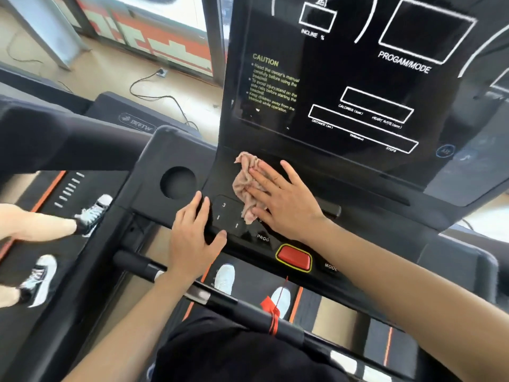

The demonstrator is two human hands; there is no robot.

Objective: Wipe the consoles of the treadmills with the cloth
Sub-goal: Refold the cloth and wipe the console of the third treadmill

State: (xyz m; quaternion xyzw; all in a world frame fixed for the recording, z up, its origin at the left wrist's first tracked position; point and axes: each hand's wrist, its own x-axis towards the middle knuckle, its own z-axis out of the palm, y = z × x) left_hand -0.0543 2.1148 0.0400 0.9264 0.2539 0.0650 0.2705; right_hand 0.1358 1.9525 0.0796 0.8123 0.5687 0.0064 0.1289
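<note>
A black treadmill console (344, 172) fills the middle of the view, with a tall dark display panel (358, 78) above a flat button deck. A crumpled pinkish-beige cloth (245, 186) lies on the deck just below the display. My right hand (283, 199) presses flat on the cloth's right side, fingers straight and spread. My left hand (195, 232) rests on the deck's front left edge, fingers on top and thumb beside the button area, holding nothing.
A red stop button (294, 257) sits on the deck's front edge, with a red safety clip (271, 307) hanging below it. A round cup holder (178, 182) is left of the cloth. Another person's legs and sneakers (93, 213) stand on the neighbouring treadmill at left.
</note>
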